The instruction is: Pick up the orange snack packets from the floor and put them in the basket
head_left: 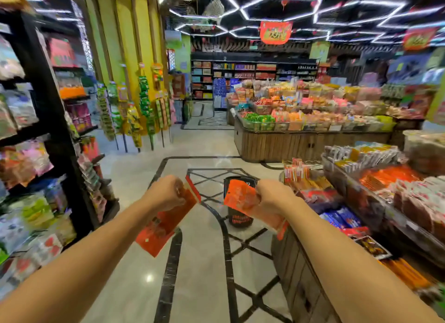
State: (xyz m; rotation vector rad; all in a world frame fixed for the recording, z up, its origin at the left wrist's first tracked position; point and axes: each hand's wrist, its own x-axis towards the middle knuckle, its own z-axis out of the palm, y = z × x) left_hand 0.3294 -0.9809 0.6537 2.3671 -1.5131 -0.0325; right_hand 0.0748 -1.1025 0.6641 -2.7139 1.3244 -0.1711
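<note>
My left hand [166, 192] grips a bunch of orange snack packets [166, 219] that hang down from its fist. My right hand [271, 196] grips more orange snack packets [238, 196], held out to its left. Both arms are stretched forward at about waist height. A black basket [239, 218] stands on the floor just beyond and between my hands, partly hidden by the right hand's packets. Orange packets show through its lower mesh.
A tall black shelf [55, 130] of snack bags lines the left side. A wooden display counter [313, 281] with packets runs along the right. Another wooden snack island [277, 144] stands ahead. The tiled floor [199, 274] aisle runs forward between them.
</note>
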